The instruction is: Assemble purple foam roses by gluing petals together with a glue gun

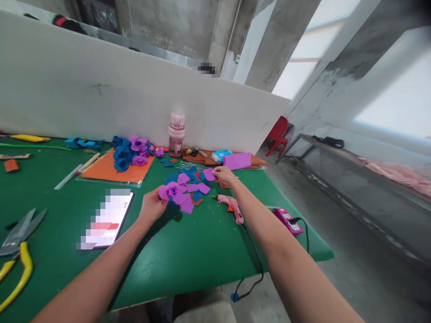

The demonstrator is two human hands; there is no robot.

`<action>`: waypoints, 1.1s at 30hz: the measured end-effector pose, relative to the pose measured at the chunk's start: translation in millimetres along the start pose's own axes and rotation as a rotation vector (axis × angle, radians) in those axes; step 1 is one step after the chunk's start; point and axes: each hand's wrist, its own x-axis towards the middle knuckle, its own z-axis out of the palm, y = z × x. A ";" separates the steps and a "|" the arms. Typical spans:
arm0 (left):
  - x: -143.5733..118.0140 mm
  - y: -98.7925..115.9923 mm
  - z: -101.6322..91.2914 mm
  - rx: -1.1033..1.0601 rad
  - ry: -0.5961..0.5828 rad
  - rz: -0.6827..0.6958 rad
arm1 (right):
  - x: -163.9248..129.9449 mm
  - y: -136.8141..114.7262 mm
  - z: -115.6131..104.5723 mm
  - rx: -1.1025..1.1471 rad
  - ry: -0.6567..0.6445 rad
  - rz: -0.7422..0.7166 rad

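Head view: left hand (152,207) grips a purple flower (170,191) while right hand (224,174), at two o'clock, pinches a purple petal (209,174) ready to add

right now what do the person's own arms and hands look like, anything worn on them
Both forearms are bare all the way to the picture's lower edge: no sleeves show. The left hand and right hand wear no gloves, and no watch, bracelet or ring is visible. Fine details on the fingers are too small to tell.

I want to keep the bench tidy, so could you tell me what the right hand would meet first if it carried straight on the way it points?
Probably the purple foam sheet just beyond the right hand, though depth is unclear.
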 end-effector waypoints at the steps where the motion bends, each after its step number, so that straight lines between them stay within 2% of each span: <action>1: 0.2 0.0 0.0 0.002 0.003 0.005 | 0.0 0.2 2.5 -0.007 0.005 0.008; 5: 0.9 -1.0 -0.1 0.010 0.014 0.015 | -1.9 -0.8 12.8 -0.075 -0.005 0.000; 11: 0.3 -3.1 1.5 0.018 -0.002 -0.003 | -8.0 -1.2 13.3 -0.260 -0.146 -0.119; 16: -0.5 -6.0 3.5 0.016 0.003 0.007 | -13.3 -11.7 10.1 -0.434 -0.125 -0.244; 19: -0.1 -7.5 3.0 0.033 0.024 0.012 | -22.5 -26.8 24.9 -0.475 -0.153 -0.343; 21: 0.4 -8.2 2.4 0.053 0.045 0.012 | -31.0 -38.4 41.9 -0.471 -0.247 -0.450; 23: 1.1 -9.1 1.9 0.071 0.065 0.011 | -38.9 -48.9 60.4 -0.486 -0.372 -0.625; 25: 1.7 -9.8 1.5 0.082 0.078 0.013 | -44.0 -57.1 76.0 -0.543 -0.435 -0.717; 29: 2.4 -8.3 0.5 0.116 0.081 0.007 | -46.3 -64.0 91.7 -0.622 -0.466 -0.712; 33: 1.8 -2.2 -1.0 0.116 0.077 -0.017 | -48.8 -62.1 90.7 -0.539 -0.427 -0.695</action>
